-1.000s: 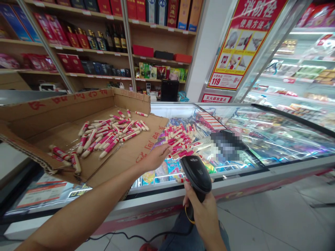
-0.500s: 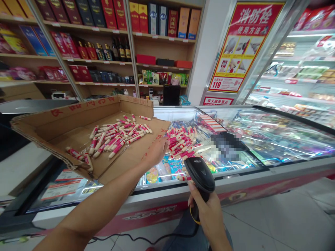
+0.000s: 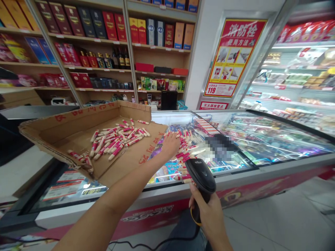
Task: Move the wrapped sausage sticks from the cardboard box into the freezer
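My left hand point(image 3: 171, 145) reaches across the freezer's glass lid, fingers extended and slightly bent at the left edge of a loose pile of small wrapped sausages point(image 3: 184, 155). Their wrappers are pink-red in the middle with pale ends. Its fingertips are partly lost against the pile. A black handheld barcode scanner point(image 3: 201, 174) is gripped in my right hand point(image 3: 209, 211), head up, close to the freezer's front edge. Left of the pile sits a shallow, open cardboard box point(image 3: 131, 164) with many more of the same sausages point(image 3: 112, 139) lying in it.
The chest freezer point(image 3: 277, 167) carries the box and the pile, with packaged goods under its glass. A dark device point(image 3: 222, 143), partly blurred out, lies right of the pile. The scanner's cable point(image 3: 157, 244) hangs below. Stocked shelves point(image 3: 157, 48) stand behind.
My left hand has moved right, from beside the box's edge onto the pile, and the sausages near it have shifted right. My right hand still holds the scanner. The view has tilted up slightly.
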The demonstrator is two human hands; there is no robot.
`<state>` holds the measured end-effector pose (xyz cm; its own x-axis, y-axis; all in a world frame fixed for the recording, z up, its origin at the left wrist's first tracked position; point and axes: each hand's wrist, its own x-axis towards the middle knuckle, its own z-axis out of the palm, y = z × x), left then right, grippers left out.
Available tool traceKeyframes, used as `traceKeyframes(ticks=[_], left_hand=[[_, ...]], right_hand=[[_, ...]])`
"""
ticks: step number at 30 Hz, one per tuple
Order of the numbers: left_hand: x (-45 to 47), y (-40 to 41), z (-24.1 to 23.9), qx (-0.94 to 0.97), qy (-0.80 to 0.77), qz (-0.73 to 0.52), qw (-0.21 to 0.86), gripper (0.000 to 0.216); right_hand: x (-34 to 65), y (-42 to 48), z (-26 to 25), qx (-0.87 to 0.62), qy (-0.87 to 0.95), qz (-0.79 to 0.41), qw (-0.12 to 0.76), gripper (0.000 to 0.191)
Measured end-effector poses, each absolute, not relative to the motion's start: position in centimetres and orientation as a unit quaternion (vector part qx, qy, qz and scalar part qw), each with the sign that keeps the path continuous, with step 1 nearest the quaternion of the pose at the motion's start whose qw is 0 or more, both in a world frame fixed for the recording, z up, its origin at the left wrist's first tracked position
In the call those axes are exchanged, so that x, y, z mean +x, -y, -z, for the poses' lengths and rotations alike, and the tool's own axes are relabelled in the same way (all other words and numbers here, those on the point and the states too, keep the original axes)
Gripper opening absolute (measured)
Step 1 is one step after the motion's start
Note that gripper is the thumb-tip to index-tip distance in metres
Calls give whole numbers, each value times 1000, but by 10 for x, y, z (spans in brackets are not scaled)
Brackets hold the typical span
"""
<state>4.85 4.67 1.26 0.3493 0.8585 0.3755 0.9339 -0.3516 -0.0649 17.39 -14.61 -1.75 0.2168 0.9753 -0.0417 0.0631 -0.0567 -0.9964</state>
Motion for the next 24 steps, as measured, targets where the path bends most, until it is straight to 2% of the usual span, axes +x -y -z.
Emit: traceKeyframes(ticks=[8, 14, 19, 24], left_hand=[[34, -35, -24, -785, 581, 179, 119, 33], [-44, -32, -40, -725, 661, 136, 139, 30], [-116, -19, -30, -661, 736, 87, 114, 30], [-134, -6, -14, -645, 753, 67, 109, 29]], right_hand=[[171, 152, 10, -593, 423, -416, 544, 44], [167, 150, 10, -600, 450, -415, 514, 45], [163, 147, 14, -593, 465, -421, 504, 42], [161, 143, 24, -593, 500, -434, 457, 50]])
